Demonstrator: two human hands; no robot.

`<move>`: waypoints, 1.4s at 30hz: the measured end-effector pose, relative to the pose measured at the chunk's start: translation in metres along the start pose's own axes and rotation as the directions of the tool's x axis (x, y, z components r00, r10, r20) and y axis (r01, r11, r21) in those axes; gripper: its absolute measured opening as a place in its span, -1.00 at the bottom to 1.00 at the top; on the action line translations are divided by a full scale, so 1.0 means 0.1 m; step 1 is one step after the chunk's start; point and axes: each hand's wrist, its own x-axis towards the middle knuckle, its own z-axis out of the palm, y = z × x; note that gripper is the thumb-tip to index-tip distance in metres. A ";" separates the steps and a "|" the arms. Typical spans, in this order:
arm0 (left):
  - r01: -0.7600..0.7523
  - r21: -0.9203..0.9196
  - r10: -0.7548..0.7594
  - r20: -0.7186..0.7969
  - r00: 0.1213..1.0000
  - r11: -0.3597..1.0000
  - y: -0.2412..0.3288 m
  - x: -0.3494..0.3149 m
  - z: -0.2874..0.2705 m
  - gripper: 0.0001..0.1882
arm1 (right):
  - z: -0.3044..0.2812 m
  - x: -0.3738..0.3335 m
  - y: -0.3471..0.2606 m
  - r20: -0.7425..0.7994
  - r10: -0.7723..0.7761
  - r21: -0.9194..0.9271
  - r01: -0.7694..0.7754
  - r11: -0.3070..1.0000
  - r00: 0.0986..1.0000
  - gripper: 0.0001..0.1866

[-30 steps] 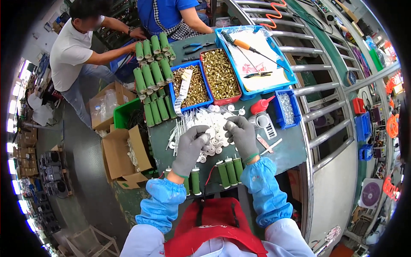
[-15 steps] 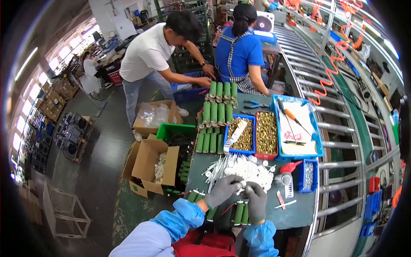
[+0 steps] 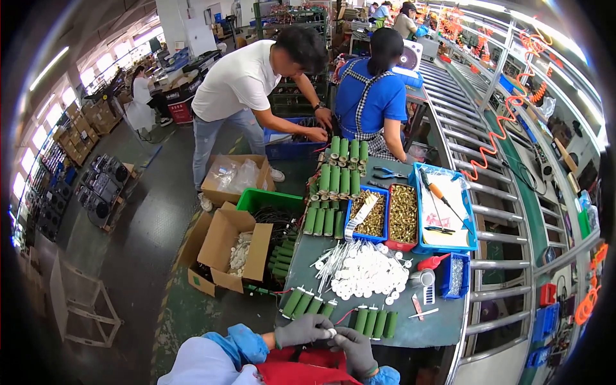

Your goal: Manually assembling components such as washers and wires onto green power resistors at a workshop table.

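My left hand (image 3: 301,330), in a grey glove and blue sleeve cover, pinches a small white round piece (image 3: 332,332) just off the bench's near edge. My right hand (image 3: 355,351), gloved alike, has its fingers closed at the other side of that piece. Gloved fingertips hide part of it. Just beyond the hands lie two rows of green cylinders with white ends, one on the left (image 3: 307,304) and one on the right (image 3: 376,322). Farther out, a heap of white discs (image 3: 369,273) spreads over the bench, with thin white rods (image 3: 329,262) at its left.
Blue (image 3: 387,221) and red (image 3: 410,242) bins of brass-coloured parts stand behind the heap, beside a blue tray (image 3: 473,247) holding a screwdriver. Stacked green cylinders (image 3: 340,182) are at far left. A roller conveyor (image 3: 500,236) borders the right. Two people work beyond the bench.
Both hands have drawn back from the white heap toward me, off the bench's near edge, with the fingertips still together. The view has shifted, and the near green cylinders now show fully.
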 end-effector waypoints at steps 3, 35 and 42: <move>-0.020 0.078 0.021 -0.001 1.000 0.997 -0.15 -0.12 0.02 -0.73 | 0.04 -0.14 0.09 -0.017 0.048 -0.164 -0.050 0.985 0.999 -0.72; -0.094 0.236 0.120 -0.100 0.988 0.967 -0.34 -0.25 0.27 -0.72 | 0.13 -0.24 -0.02 -0.082 -0.007 -0.547 -0.039 0.836 0.997 -0.71; -0.039 0.438 0.044 -0.001 0.999 0.898 -0.17 -0.16 0.50 -0.67 | -0.31 -0.31 0.18 -0.050 0.075 -0.472 -0.090 0.877 0.996 -0.71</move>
